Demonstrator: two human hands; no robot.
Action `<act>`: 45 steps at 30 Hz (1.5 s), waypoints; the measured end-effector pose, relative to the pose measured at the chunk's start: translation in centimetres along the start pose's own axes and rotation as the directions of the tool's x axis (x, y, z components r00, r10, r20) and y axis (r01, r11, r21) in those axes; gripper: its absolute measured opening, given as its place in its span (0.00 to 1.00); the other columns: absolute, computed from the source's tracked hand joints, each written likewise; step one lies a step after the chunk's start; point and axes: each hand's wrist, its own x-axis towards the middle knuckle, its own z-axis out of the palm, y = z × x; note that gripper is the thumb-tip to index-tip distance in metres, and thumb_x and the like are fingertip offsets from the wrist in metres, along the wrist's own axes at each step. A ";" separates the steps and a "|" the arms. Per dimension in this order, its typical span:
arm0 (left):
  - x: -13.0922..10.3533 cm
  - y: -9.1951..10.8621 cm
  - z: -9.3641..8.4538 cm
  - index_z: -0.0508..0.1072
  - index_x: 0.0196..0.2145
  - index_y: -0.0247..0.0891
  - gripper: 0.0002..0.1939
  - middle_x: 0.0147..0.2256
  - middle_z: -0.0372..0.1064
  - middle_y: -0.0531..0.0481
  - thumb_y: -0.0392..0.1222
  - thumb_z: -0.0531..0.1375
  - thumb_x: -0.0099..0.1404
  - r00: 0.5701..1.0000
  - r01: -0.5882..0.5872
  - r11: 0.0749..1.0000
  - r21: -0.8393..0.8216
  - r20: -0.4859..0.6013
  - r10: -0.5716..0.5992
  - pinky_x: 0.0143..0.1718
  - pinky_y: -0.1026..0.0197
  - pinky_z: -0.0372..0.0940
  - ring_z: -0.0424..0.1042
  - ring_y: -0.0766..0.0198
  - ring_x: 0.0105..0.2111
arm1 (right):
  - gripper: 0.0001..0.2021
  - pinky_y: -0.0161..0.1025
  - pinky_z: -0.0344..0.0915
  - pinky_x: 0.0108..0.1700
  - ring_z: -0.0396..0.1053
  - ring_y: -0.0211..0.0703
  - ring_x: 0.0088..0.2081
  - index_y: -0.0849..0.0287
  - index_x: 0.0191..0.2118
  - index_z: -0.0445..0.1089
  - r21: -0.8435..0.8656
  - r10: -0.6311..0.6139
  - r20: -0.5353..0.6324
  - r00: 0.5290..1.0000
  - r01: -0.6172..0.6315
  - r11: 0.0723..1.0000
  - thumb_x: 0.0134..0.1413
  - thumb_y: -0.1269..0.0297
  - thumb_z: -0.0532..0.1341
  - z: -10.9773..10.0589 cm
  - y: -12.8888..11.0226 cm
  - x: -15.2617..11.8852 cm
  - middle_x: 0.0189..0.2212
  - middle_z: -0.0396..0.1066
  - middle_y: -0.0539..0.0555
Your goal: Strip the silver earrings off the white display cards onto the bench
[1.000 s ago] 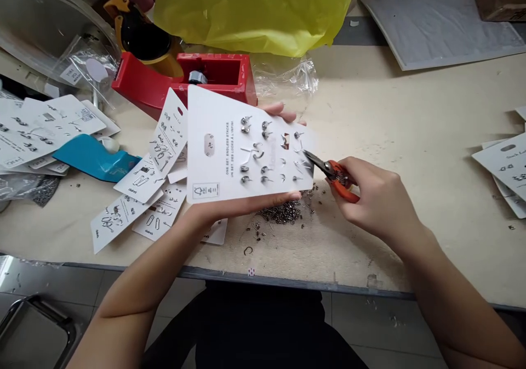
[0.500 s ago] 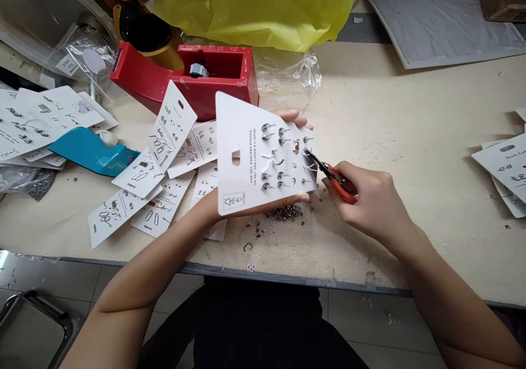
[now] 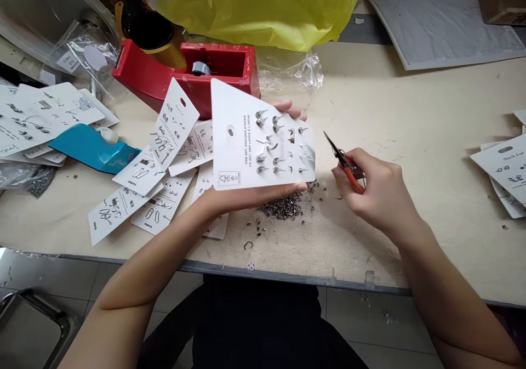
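Observation:
A white earring card [image 3: 246, 144] faces up in front of me, with rows of metal studs and posts poking out of its back. My left hand [image 3: 283, 189] holds it from beneath, fingertips showing at the upper and lower edges. My right hand [image 3: 378, 193] grips orange-handled pliers [image 3: 350, 172], whose dark tips point up and left, apart from the card's right edge. Below the card lies a pile of small metal pieces [image 3: 284, 206] on the table.
Left of the card, several other earring cards [image 3: 125, 210] overlap near a blue tape dispenser [image 3: 94, 149]. Behind them sit a red tape dispenser [image 3: 164, 81] and a yellow bag [image 3: 255, 12]. More cards [image 3: 507, 163] lie at the far right.
The pliers in my right hand have moved right, away from the studs on the card. My left hand has shifted the card slightly up and left and tilted it.

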 end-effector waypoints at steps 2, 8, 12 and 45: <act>0.1 -0.2 -0.1 0.58 0.59 0.47 0.41 0.63 0.62 0.43 0.40 0.72 0.52 1.000 -0.027 1.000 0.001 0.006 0.027 0.72 0.48 0.55 0.59 0.52 0.68 | 0.07 0.36 0.59 0.26 0.66 0.41 0.24 0.57 0.35 0.63 -0.062 -0.036 -0.040 0.999 0.034 0.998 0.47 0.70 0.58 0.0 0.3 0.0 0.25 0.69 0.52; 0.1 -0.6 -0.3 0.57 0.56 0.48 0.39 0.61 0.62 0.43 0.37 0.73 0.52 0.996 -0.081 0.997 -0.017 -0.043 0.081 0.71 0.50 0.56 0.62 0.54 0.66 | 0.09 0.37 0.58 0.25 0.68 0.44 0.26 0.59 0.36 0.65 -0.220 -0.169 -0.060 0.984 0.152 0.964 0.45 0.72 0.56 0.3 0.5 -0.3 0.26 0.72 0.55; 0.0 -0.6 0.0 0.57 0.55 0.49 0.39 0.61 0.63 0.46 0.36 0.72 0.52 0.997 -0.072 0.996 -0.054 -0.024 0.071 0.72 0.50 0.56 0.60 0.55 0.68 | 0.08 0.36 0.56 0.23 0.65 0.42 0.23 0.59 0.34 0.65 -0.226 -0.215 -0.064 0.975 0.195 0.954 0.45 0.72 0.55 0.7 -0.1 -0.5 0.23 0.70 0.53; 0.4 -3.2 0.0 0.57 0.56 0.53 0.32 0.56 0.59 0.42 0.52 0.68 0.59 0.923 -0.357 0.877 0.322 -0.024 0.385 0.67 0.38 0.62 0.64 0.48 0.62 | 0.14 0.35 0.48 0.21 0.48 0.35 0.17 0.53 0.21 0.50 0.153 0.077 0.178 0.981 -0.105 0.983 0.54 0.62 0.55 1.5 -2.3 -1.1 0.13 0.50 0.45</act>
